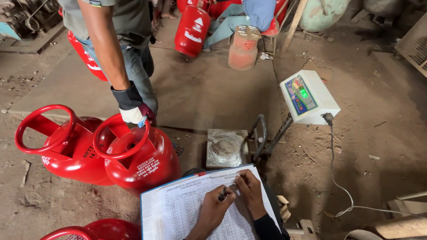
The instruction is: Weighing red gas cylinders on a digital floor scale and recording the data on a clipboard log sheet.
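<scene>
We had the clipboard (178, 209) propped on our lap, tilted toward us so the ruled sheet (187, 213) faced up for writing; our left hand (215, 209) pinched a pen (222, 194) between thumb and forefingers, its tip on the grid; our right hand (250, 189) lay on the top edge of the sheet, fingers curled and pressed together, seemingly to keep the paper flat.

Just ahead of the clipboard the scale plate (226, 148) sat bare on the dirt floor (382, 146), its white readout box (309, 97) raised on a slanted stem and turned toward us, digits lit; a cable (338, 178) trailed from it across the ground.

To our left stood two red gas cylinders (104, 151), touching; a co-worker's gloved hand (133, 113) gripped the ring handle of the nearer one, steadying it upright beside the scale; a third cylinder's rim (89, 231) showed at the bottom edge; more cylinders (192, 29) lay farther back.
</scene>
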